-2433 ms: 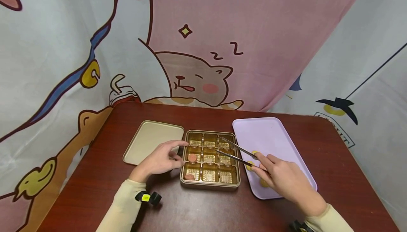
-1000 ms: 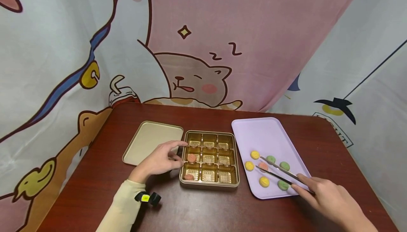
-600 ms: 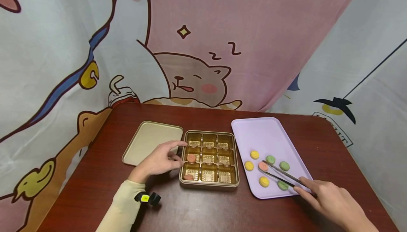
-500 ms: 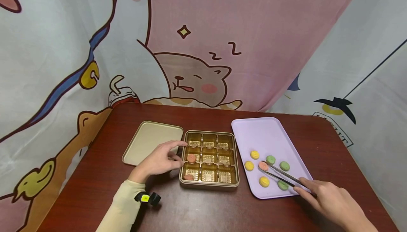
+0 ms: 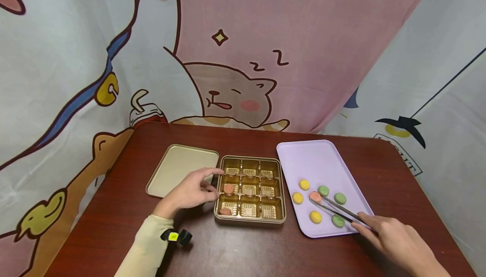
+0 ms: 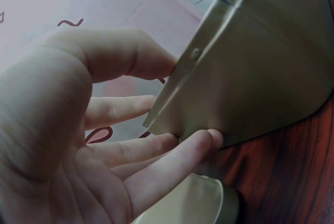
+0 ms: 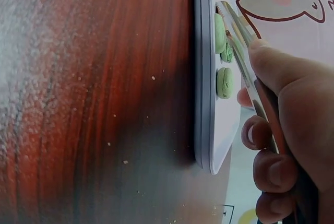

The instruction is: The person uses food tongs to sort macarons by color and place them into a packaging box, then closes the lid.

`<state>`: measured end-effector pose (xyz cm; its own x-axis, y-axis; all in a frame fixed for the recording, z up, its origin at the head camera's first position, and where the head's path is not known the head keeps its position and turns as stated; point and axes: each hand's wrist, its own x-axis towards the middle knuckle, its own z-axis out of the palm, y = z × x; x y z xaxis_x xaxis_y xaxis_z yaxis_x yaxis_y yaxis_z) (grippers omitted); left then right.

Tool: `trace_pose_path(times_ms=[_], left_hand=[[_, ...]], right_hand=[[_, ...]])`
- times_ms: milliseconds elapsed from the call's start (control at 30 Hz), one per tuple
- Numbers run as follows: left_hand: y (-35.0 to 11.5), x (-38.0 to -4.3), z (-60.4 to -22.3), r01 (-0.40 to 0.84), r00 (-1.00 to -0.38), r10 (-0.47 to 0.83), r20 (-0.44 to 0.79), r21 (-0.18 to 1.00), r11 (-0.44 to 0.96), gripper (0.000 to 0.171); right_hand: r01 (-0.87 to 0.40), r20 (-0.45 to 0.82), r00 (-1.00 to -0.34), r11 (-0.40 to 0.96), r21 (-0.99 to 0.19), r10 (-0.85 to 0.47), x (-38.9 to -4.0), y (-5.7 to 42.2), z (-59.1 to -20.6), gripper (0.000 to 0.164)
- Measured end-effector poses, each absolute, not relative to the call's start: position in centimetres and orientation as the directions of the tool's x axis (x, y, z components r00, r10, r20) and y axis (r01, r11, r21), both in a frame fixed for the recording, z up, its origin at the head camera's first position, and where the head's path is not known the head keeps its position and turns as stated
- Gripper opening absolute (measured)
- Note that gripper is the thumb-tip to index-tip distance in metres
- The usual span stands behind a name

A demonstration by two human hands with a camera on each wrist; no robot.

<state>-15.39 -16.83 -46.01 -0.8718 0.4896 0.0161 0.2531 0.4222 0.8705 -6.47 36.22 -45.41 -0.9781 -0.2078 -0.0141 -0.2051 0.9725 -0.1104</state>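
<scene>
My right hand (image 5: 398,241) grips metal tongs (image 5: 343,213), whose tips close around a pink macaron (image 5: 315,196) on the lilac tray (image 5: 315,154). Around it lie yellow macarons (image 5: 315,217) and green macarons (image 5: 340,198). With fingers spread and fairly straight, my left hand (image 5: 191,190) touches the left side of a gold tin (image 5: 250,222) fitted with a compartment insert. The left wrist view shows those fingertips against the tin's wall (image 6: 250,72). In the left column, one pink macaron (image 5: 228,188) lies flat in the middle compartment; another (image 5: 225,212) stands on edge in the front one.
A pale gold lid (image 5: 182,169) lies left of the tin, partly behind my left hand. The tray stands right of the tin on a dark red wooden table (image 5: 243,251). A cartoon-printed cloth (image 5: 322,36) hangs behind the table. Crumbs (image 7: 125,162) dot the wood.
My right hand has carried the tongs from over the tin rightward to the tray, and the tips have narrowed around the pink macaron. The left hand has stayed at the tin.
</scene>
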Motion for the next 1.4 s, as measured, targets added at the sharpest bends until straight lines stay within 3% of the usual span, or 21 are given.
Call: trace_pose_path(times_ms=[500,1400], left_hand=[[-16.8,-15.2,-45.9,0.238,-0.877,0.48,0.007,0.875,0.423,0.067],[-16.7,-15.3,-45.9,0.235,-0.88,0.475,0.002,0.871,0.431,0.066]], right_hand=[[-0.208,0.018,-0.978,0.969,-0.13,-0.208,-6.4,36.0,-45.6,0.052],[-0.312,0.291,-0.921,0.938,-0.15,-0.26,-7.6,33.5,-44.4,0.035]])
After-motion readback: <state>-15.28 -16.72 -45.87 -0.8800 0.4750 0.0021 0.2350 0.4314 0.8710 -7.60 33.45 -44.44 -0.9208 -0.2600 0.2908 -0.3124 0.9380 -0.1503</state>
